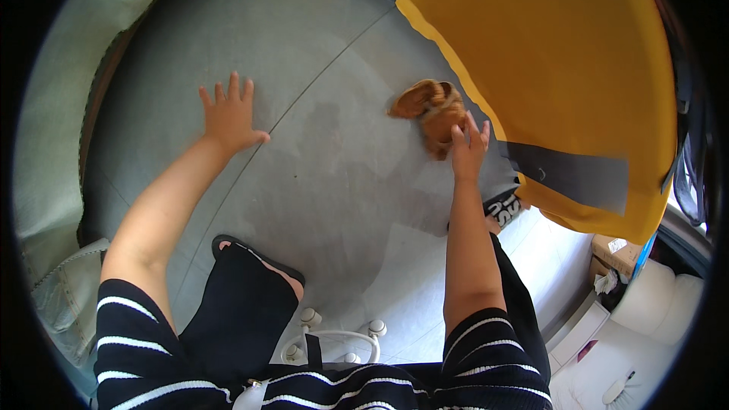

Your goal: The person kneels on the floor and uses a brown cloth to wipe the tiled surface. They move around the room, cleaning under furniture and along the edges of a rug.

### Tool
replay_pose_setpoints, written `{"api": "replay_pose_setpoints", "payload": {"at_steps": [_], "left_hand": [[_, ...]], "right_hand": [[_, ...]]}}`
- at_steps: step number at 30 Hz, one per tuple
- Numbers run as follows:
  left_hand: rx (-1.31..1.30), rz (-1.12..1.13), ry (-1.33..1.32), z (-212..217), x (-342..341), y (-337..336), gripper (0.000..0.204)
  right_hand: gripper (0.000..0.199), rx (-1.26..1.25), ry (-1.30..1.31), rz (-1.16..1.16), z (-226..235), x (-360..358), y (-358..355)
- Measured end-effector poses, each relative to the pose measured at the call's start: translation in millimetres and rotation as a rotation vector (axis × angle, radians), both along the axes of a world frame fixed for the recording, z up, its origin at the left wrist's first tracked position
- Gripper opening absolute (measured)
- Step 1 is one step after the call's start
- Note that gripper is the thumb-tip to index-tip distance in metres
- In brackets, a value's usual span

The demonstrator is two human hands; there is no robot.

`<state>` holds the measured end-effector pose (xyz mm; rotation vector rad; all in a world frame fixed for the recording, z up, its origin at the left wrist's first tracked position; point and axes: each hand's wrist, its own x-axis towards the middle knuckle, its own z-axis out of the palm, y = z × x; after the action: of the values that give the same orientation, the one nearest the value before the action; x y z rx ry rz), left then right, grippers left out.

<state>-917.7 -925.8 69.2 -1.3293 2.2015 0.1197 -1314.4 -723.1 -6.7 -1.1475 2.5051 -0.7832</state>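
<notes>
A pair of brown shoes [438, 115], blurred by motion, appears against the grey floor, one overlapping the other. My right hand [468, 148] is beside their right edge, its thumb overlapping the nearer shoe. Its fingers are bent but apart, and I see no grip around the shoes. Over the floor to the left, my left hand [230, 120] is stretched out with fingers spread and nothing in it.
A large yellow cover with dark bands [539, 53] fills the upper right. At the left runs a pale upholstered edge [57, 121]. My sandalled foot [262, 258] and a white caster base [334, 338] are below; a cardboard box [616, 254] stands at lower right.
</notes>
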Motion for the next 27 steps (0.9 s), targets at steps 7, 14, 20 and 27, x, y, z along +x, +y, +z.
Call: {"api": "replay_pose_setpoints", "payload": {"at_steps": [7, 14, 20, 27], "left_hand": [[0.185, 0.065, -0.113, -13, -21, 5, 0.126], [0.226, 0.067, -0.088, -10, -11, 2, 0.127], [0.260, 0.113, 0.024, -2, 3, 8, 0.117], [0.108, 0.296, 0.301, -9, 66, 46, 0.107]], "right_hand": [[0.065, 0.069, 0.477, -0.115, -31, 94, -99], [0.042, -0.107, 0.292, 0.654, -1, 222, -28], [0.045, 0.084, 0.392, -0.011, -17, 128, 58], [0.050, 0.112, 0.487, -0.194, -27, 60, -171]]}}
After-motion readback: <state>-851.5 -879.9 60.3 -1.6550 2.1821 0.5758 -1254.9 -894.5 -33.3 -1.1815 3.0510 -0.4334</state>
